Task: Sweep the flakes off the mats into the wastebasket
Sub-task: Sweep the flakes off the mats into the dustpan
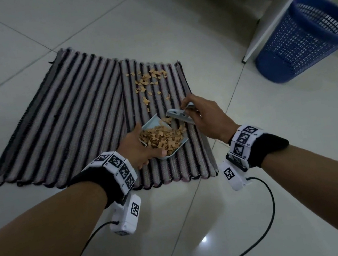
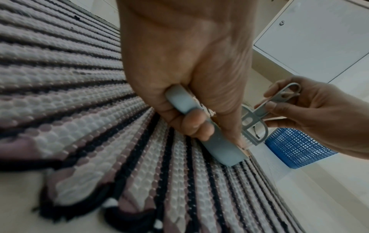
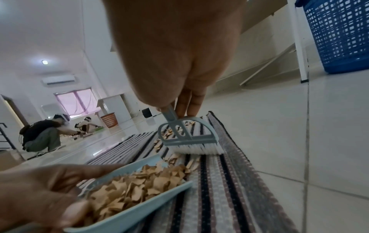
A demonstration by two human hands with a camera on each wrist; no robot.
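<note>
Two striped mats lie side by side on the floor, the left mat [image 1: 61,118] bare and the right mat [image 1: 187,159] strewn with tan flakes [image 1: 147,81]. My left hand [image 1: 136,147] grips a pale blue dustpan [image 1: 174,151] heaped with flakes [image 3: 139,187], resting on the right mat. My right hand [image 1: 198,111] pinches the handle of a small grey-blue brush [image 3: 189,138], whose white bristles [image 3: 199,149] touch the mat just beyond the pan's mouth. The blue mesh wastebasket [image 1: 302,37] stands on the floor at the right.
A white table leg [image 1: 273,13] stands between the mats and the wastebasket. White tiled floor [image 1: 278,178] surrounds the mats. Cables [image 1: 267,211] trail from both wrist units. In the right wrist view, people [image 3: 42,134] crouch far off beside an orange basket [image 3: 108,119].
</note>
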